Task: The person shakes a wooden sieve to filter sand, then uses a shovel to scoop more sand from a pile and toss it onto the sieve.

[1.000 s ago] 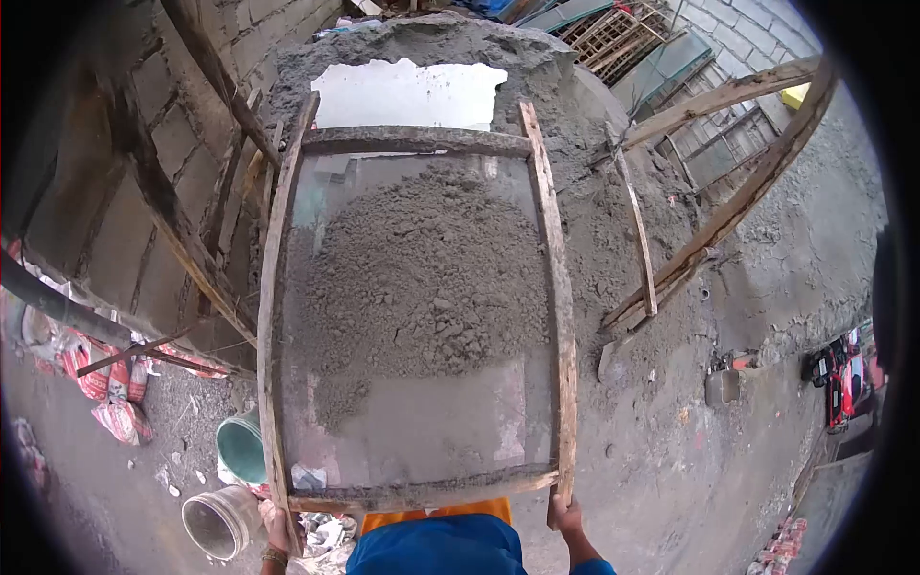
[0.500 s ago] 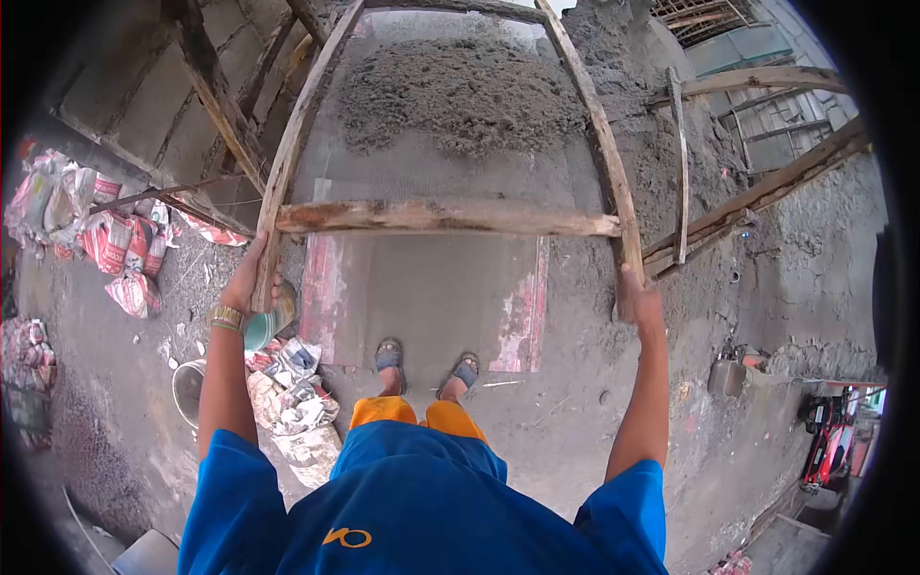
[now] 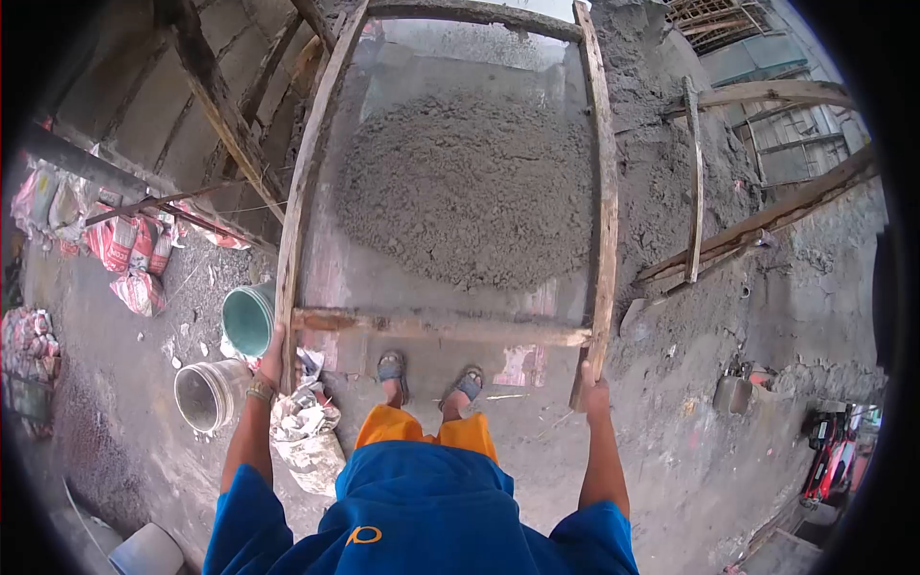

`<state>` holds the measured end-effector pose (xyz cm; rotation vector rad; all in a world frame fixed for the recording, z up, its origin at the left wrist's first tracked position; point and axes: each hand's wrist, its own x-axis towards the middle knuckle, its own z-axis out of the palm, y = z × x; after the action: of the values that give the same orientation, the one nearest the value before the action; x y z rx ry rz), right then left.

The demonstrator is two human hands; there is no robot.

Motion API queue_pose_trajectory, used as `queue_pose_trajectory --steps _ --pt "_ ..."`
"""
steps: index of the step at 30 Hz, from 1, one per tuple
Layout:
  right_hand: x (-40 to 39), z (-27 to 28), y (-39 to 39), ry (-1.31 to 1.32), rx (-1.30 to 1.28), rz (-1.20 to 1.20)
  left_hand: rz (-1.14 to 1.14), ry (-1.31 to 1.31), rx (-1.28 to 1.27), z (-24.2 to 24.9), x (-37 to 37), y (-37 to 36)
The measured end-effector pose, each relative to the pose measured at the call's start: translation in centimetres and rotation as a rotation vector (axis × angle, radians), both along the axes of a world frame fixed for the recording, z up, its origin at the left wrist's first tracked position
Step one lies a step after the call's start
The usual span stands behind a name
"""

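A large wooden-framed sand sieve [image 3: 441, 328] reaches out in front of me, its crossbar near my feet. Damp grey sand [image 3: 470, 192] lies in a broad heap across its mesh. My left hand [image 3: 272, 356] is closed round the near end of the left side rail [image 3: 309, 182]. On the other side, my right hand [image 3: 594, 388] grips the end of the right rail [image 3: 603, 192], with part of its fingers hidden. Below the crossbar, a piece of red-and-white sacking [image 3: 523, 365] shows on the ground.
A green bucket [image 3: 248, 321] and a whitish bucket [image 3: 210, 394] stand left of my left hand, beside crumpled sacks [image 3: 309, 436]. Filled sacks [image 3: 129, 244] lie farther left. Timber props [image 3: 216, 91] rise at left, and a wooden beam [image 3: 767, 213] slants at right.
Both hands have drawn the sieve toward me, so its crossbar is now close to my feet. The sand has come nearer and spread over more of the mesh.
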<state>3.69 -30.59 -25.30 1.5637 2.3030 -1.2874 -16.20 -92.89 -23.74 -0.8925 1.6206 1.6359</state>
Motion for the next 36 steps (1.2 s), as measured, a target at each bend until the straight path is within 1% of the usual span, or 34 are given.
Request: queue_pose_trajectory --steps 1,2,3,4,5,6,8,9,10,11,12,13,14,15,16,18,20,21,22,23,24,25,26,27,28,30,31,32,33,35,36 --pt "-4.2 2.7 1.1 -0.081 0.133 0.074 -0.031 0.036 -0.011 2.7 -3.7 1.7" --pt "-7.4 5.0 2.9 -0.136 0.184 0.108 -0.032 0.037 0.034 6.4 -6.5 3.4" --pt "-10.0 10.8 1.8 -0.004 0.139 0.107 -0.053 0.066 0.143 9.6 -8.4 4.5" --pt "-11.9 14.1 2.0 0.033 0.231 0.098 -0.071 0.146 -0.005 11.9 -10.0 5.4" --pt "-13.7 18.7 1.4 -0.001 0.238 0.143 -0.099 0.150 0.016 13.9 -12.1 5.6" --pt "-13.9 20.7 1.6 -0.014 0.242 0.136 -0.129 0.148 0.036 14.9 -12.9 5.5" --pt "-14.0 22.6 2.1 0.003 0.153 0.153 -0.109 0.133 0.046 14.9 -11.4 5.3" --pt "-12.1 20.8 2.0 -0.028 0.089 0.108 -0.079 0.127 0.049 15.0 -10.4 4.9" --pt "-9.0 18.1 0.8 0.113 0.118 0.107 -0.074 0.120 0.029 13.7 -8.0 4.2" --pt "-5.0 12.9 1.0 0.129 0.260 0.150 -0.064 0.121 0.011 11.0 -4.6 3.2" --pt "-0.4 7.3 1.2 0.113 0.221 0.152 -0.047 0.088 0.015 7.4 -1.1 1.7" --pt "3.1 5.4 -0.8 0.136 0.147 0.138 -0.034 0.060 0.004 3.8 2.3 0.1" --pt "6.1 4.1 -2.2 0.167 0.013 0.130 0.025 0.044 0.038 1.5 5.6 -0.8" --pt "8.9 2.3 -3.1 0.176 -0.023 0.098 0.011 0.098 0.049 0.7 8.5 -1.3" --pt "12.5 -0.7 -2.6 0.124 -0.047 0.078 0.033 0.091 0.109 -1.4 11.4 -2.8" --pt "15.2 -1.4 -4.0 0.204 -0.127 0.078 -0.012 0.131 0.132 -3.1 16.2 -5.1" --pt "14.6 -1.7 -4.3 0.168 -0.150 0.049 0.078 0.039 0.173 -4.5 17.8 -6.8" --pt "14.6 -1.4 -4.2 0.144 -0.176 0.028 0.065 0.067 0.096 -3.4 16.1 -5.7" --pt "11.3 -0.3 -3.8 0.108 -0.148 0.045 0.111 0.030 0.114 -3.6 13.6 -5.3" --pt "7.6 0.1 -2.9 0.054 -0.104 0.049 0.073 0.026 0.102 -1.5 9.3 -3.2" --pt "2.1 3.7 -2.8 -0.148 -0.053 0.072 0.058 0.020 0.010 1.2 5.1 -0.4" --pt "-1.0 4.4 -1.6 -0.101 -0.071 0.093 0.067 0.020 0.055 1.4 1.7 -0.1" --pt "-5.1 7.6 -1.8 -0.150 0.002 0.104 0.020 0.032 -0.019 4.3 -1.7 1.8" --pt "-7.5 8.4 -0.4 -0.096 0.089 0.149 -0.003 0.096 0.002 6.2 -4.4 2.8" --pt "-9.9 11.3 -0.1 -0.105 0.141 0.149 -0.041 0.111 0.013 7.9 -6.6 3.2" --pt "-13.0 16.7 0.6 -0.041 0.237 0.171 -0.033 0.115 0.031 11.2 -9.4 4.2" --pt "-13.3 18.3 0.8 -0.047 0.236 0.175 -0.046 0.124 0.033 12.7 -10.2 4.7" --pt "-13.7 19.5 1.1 -0.063 0.133 0.158 -0.057 0.135 0.033 13.5 -10.5 4.7" --pt "-13.8 20.0 1.2 -0.082 0.028 0.135 -0.057 0.130 0.027 13.1 -9.5 4.2" --pt "-9.2 17.5 -1.6 0.010 0.114 0.149 -0.009 0.121 0.031 10.5 -5.3 2.8" --pt "-4.9 12.2 -1.3 0.051 0.153 0.121 -0.008 0.134 -0.013 7.8 -2.2 1.5"
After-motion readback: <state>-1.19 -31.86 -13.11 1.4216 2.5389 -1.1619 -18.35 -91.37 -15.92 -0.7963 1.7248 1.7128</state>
